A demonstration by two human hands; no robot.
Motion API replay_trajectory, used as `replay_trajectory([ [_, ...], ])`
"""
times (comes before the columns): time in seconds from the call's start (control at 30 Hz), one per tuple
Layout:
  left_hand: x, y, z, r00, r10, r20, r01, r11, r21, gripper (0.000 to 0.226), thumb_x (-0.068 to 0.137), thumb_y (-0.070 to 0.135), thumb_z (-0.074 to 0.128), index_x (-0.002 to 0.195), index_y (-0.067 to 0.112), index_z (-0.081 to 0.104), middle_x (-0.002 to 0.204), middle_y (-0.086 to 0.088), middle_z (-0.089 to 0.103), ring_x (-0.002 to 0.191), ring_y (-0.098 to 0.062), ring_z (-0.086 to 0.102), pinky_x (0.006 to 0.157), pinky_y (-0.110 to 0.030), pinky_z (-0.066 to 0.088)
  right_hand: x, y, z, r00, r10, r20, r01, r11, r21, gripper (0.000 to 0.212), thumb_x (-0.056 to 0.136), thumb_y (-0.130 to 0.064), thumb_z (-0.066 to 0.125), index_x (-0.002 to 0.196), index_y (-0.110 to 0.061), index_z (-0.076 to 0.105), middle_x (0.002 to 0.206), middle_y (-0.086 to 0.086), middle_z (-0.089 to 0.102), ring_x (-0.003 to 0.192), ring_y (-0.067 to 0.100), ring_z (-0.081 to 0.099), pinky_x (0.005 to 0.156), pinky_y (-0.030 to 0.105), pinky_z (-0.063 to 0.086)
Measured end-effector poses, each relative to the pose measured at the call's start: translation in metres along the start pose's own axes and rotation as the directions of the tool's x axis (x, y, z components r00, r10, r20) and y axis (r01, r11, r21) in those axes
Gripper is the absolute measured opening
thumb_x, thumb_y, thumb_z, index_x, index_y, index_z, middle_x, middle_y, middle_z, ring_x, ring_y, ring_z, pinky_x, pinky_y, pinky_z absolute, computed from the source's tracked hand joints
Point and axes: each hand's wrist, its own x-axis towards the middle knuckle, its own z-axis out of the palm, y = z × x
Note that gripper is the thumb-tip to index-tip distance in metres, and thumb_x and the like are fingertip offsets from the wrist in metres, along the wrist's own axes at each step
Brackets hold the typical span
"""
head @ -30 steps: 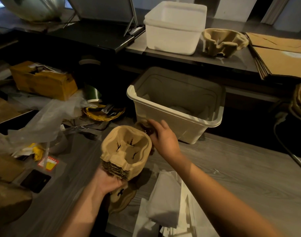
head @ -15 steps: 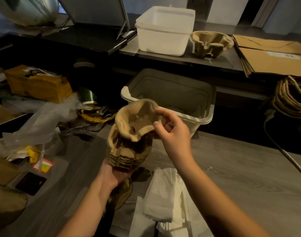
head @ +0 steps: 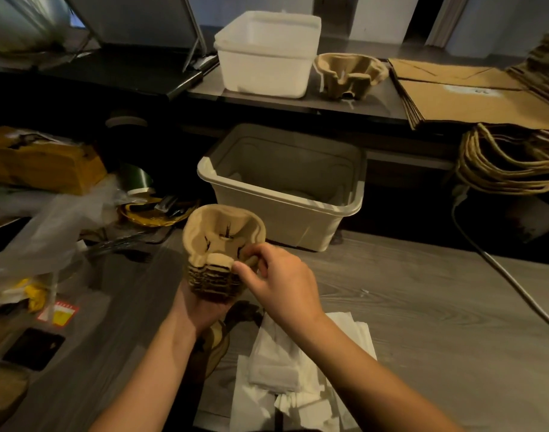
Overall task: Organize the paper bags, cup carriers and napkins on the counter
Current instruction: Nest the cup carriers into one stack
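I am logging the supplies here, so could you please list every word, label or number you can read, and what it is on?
No text here is legible.
Red-and-yellow sticker at lower left: print too blurred to read.
White patch on the flat paper bags: dark marks, too blurred to read.
Stacked cup carriers: no print visible.

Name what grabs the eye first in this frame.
The stack of cup carriers held up at centre: the left hand holds it from below and the right hand pinches its near rim. Just behind it stands an open beige bin. White napkins lie scattered on the counter under the forearms.
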Motion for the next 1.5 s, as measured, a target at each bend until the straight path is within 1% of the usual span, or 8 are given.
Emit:
replay_trajectory([
  [0.1, 0.003, 0.002, 0.004, 0.983, 0.033, -0.181, -0.033, 0.999, 0.006, 0.043, 0.082, 0.041, 0.057, 0.106, 0.007, 0.064, 0.101, -0.024, 0.068, 0.094, -0.037, 0.063, 0.069, -0.053, 0.056, -0.001, 0.004, 0.000, 0.998, -0.040, 0.046, 0.039, 0.999, 0.024, 0.041, 0.091, -0.053, 0.046, 0.122, -0.027, 0.056, 0.092, -0.010, 0.059, 0.085, 0.005, 0.055, 0.066, 0.024, 0.044],
  [0.23, 0.002, 0.011, 0.011, 0.966, 0.153, -0.207, -0.151, 0.988, 0.023, 0.048, 0.097, 0.041, 0.034, 0.094, 0.009, 0.069, 0.082, -0.021, 0.071, 0.068, -0.034, 0.070, 0.054, -0.045, 0.057, -0.001, 0.025, -0.007, 0.985, 0.137, -0.101, -0.096, 0.936, 0.339, 0.018, 0.089, -0.040, 0.057, 0.098, -0.025, 0.057, 0.062, -0.011, 0.045, 0.058, 0.003, 0.045, 0.055, 0.025, 0.039],
  [0.33, 0.001, 0.017, 0.011, 0.947, 0.221, -0.233, -0.196, 0.973, 0.125, 0.035, 0.101, 0.019, 0.031, 0.077, 0.012, 0.056, 0.096, -0.018, 0.067, 0.061, -0.029, 0.067, 0.038, -0.022, 0.050, 0.001, 0.033, -0.010, 0.974, 0.028, 0.226, -0.024, 0.999, -0.022, 0.017, 0.092, -0.037, 0.054, 0.102, -0.024, 0.057, 0.077, -0.008, 0.056, 0.073, 0.006, 0.053, 0.066, 0.028, 0.046],
  [0.5, 0.006, 0.030, 0.008, 0.978, 0.177, -0.113, -0.164, 0.980, 0.117, 0.031, 0.082, 0.039, 0.048, 0.102, 0.018, 0.059, 0.100, -0.013, 0.065, 0.093, -0.030, 0.057, 0.051, -0.036, 0.057, -0.004, 0.001, 0.049, 0.605, -0.270, 0.749, 0.501, 0.860, -0.094, 0.046, 0.090, -0.034, 0.057, 0.130, -0.010, 0.052, 0.131, 0.011, 0.051, 0.122, 0.028, 0.045, 0.097, 0.040, 0.038],
  [0.63, 0.010, 0.033, 0.011, 0.986, 0.156, -0.068, -0.146, 0.981, 0.126, 0.057, 0.052, 0.039, 0.068, 0.104, 0.016, 0.060, 0.094, -0.013, 0.069, 0.092, -0.029, 0.059, 0.052, -0.036, 0.057, 0.001, -0.018, 0.098, 0.507, -0.278, 0.816, 0.726, 0.648, -0.230, 0.055, 0.093, -0.043, 0.049, 0.141, -0.019, 0.038, 0.147, 0.002, 0.034, 0.136, 0.024, 0.026, 0.102, 0.041, 0.033],
  [0.83, 0.013, 0.036, 0.012, 0.985, 0.171, -0.018, -0.170, 0.983, 0.071, 0.076, 0.029, 0.032, 0.075, 0.102, 0.016, 0.060, 0.086, -0.016, 0.073, 0.097, -0.032, 0.057, 0.055, -0.044, 0.057, 0.017, -0.010, 0.116, 0.618, -0.243, 0.748, 0.726, 0.542, -0.423, 0.049, 0.098, -0.035, 0.040, 0.145, -0.023, 0.031, 0.152, 0.004, 0.028, 0.142, 0.029, 0.017, 0.110, 0.044, 0.026],
  [1.0, 0.016, 0.039, 0.019, 0.980, 0.195, 0.025, -0.197, 0.977, 0.086, 0.085, 0.021, 0.032, 0.086, 0.101, 0.015, 0.062, 0.087, -0.016, 0.073, 0.081, -0.033, 0.068, 0.055, -0.040, 0.058, 0.046, 0.018, 0.101, 0.712, -0.022, 0.702, 0.495, 0.724, -0.480, 0.062, 0.095, -0.034, 0.049, 0.148, -0.022, 0.021, 0.156, 0.010, 0.013, 0.142, 0.033, 0.008, 0.109, 0.049, 0.025],
  [1.5, 0.015, 0.046, 0.002, 0.984, 0.174, -0.047, -0.169, 0.981, 0.097, 0.039, 0.084, 0.046, 0.048, 0.109, 0.018, 0.058, 0.099, -0.014, 0.068, 0.092, -0.030, 0.062, 0.054, -0.036, 0.058, 0.072, 0.075, 0.082, 0.842, 0.180, 0.509, -0.023, 0.954, -0.300, 0.081, 0.078, -0.041, 0.067, 0.141, -0.011, 0.026, 0.143, 0.009, 0.033, 0.130, 0.030, 0.036, 0.101, 0.038, 0.038],
])
